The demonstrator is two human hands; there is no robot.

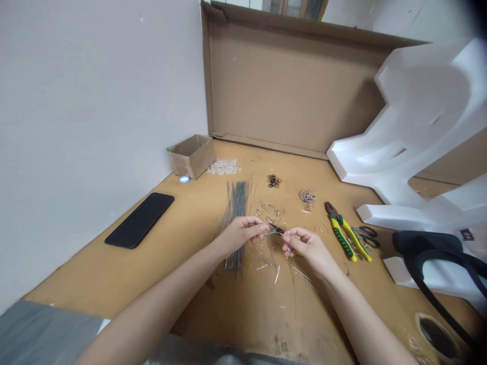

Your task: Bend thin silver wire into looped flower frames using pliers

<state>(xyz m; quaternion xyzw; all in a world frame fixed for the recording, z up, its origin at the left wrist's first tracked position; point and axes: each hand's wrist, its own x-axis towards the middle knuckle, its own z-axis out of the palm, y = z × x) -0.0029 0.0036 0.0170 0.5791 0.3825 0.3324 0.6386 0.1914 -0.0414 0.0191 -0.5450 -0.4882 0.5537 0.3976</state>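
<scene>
My left hand (244,232) is closed in a pinch on a thin silvery wire (272,232). Facing it, my right hand (305,247) pinches the wire's other side, fingertips curled together. A dark pointed tool tip (276,229) shows between the hands; whether it is held or lies on the table I cannot tell. Loose curled wires (269,209) lie just beyond my fingers. Under and beside my left hand runs a thick bundle of straight grey wires (239,197). Cut wire bits (277,274) are scattered on the wooden table (198,299) below my hands.
Right of my hands lie green-yellow pliers (344,235) and black-handled scissors (367,236). Farther back are black rings (273,181), a wire coil pile (307,196), clear small pieces (225,166) and a cardboard box (193,156). A black phone (140,221) lies left; white foam (418,116) stands right.
</scene>
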